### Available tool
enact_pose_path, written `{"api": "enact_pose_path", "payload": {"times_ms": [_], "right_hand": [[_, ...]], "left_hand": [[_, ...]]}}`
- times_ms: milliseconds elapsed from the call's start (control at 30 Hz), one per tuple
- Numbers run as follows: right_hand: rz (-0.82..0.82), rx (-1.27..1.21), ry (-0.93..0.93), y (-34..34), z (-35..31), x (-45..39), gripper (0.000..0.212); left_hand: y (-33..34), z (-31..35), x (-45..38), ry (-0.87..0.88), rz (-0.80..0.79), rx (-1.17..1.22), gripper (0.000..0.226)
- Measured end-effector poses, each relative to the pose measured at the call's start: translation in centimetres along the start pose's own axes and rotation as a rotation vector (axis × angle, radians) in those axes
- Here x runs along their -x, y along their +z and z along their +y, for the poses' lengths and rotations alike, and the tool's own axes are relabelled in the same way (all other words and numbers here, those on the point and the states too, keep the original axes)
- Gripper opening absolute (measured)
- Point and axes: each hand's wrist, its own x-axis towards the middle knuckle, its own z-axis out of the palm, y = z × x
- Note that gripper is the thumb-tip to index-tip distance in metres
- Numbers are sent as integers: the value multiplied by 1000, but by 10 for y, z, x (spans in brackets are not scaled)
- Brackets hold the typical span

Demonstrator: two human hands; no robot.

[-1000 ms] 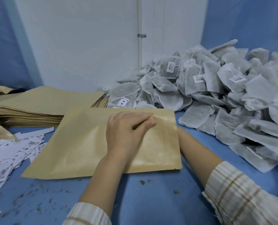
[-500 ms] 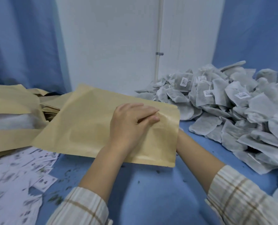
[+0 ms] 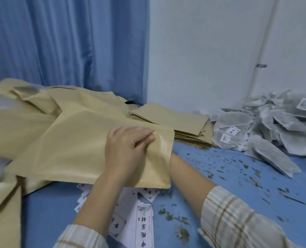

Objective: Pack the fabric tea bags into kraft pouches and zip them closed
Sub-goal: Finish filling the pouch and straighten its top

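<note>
A large flat kraft pouch [image 3: 77, 149] is held up over the blue table, its left end above a heap of other kraft pouches [image 3: 23, 111]. My left hand [image 3: 127, 149] lies on top near the pouch's right edge, fingers and thumb pinching the paper there. My right forearm [image 3: 186, 176] runs under that edge, and the hand itself is hidden beneath the pouch. A pile of grey fabric tea bags [image 3: 282, 133] with white labels lies at the right. What the held pouch contains cannot be seen.
A neat stack of flat empty pouches [image 3: 175, 120] lies behind the held one. White printed labels [image 3: 143, 212] lie under and in front of it. Loose tea crumbs [image 3: 238, 167] scatter over the blue table. A blue curtain [image 3: 68, 42] and a white wall stand behind.
The pouch has been lifted off the table and carried left, over the heap of pouches. My view has swung left with it, so the tea bag pile now sits at the right edge.
</note>
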Motion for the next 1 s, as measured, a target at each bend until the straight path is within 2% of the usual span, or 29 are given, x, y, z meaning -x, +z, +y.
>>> {"api": "enact_pose_path", "payload": {"times_ms": [100,200,267,333,367,433,500,567,667,767,833,933,1000], "right_hand": [[34,295,-130,12,2,-7,38],[228,275,-119,0,20,-29,27],[341,237,-197,-18,38,-34,21],[446,454,-167,-42,55,-34,18],[455,663,-121,-54,63,-35,21],[353,1006,14,-70,77,-35,45],[255,1141,69,-74,82,-30,63],[249,1115,36,-72,79,-27,63],[288,980,-9,-67,73,-29,44],[234,826,18,-70,69,-26,57],[242,886,75,-72,65,-25,58],[275,1001,157,-74,59,-26,38],[307,861,170,-77,60,-27,44]], "left_hand": [[-3,-29,2,-95,34,-54,12],[0,-49,7,-135,58,-85,13],[5,-54,7,-165,68,-106,13],[7,-55,6,-181,81,-103,13],[8,-55,6,-176,83,-99,12],[9,-55,6,-171,92,-83,12],[10,-52,7,-167,93,-73,13],[11,-49,8,-162,62,-65,14],[13,-47,10,-162,36,-43,15],[14,-44,12,-174,44,-43,16],[16,-43,13,-171,47,-44,16],[18,-43,14,-163,41,-43,16],[18,-43,14,-157,36,-47,16]]}}
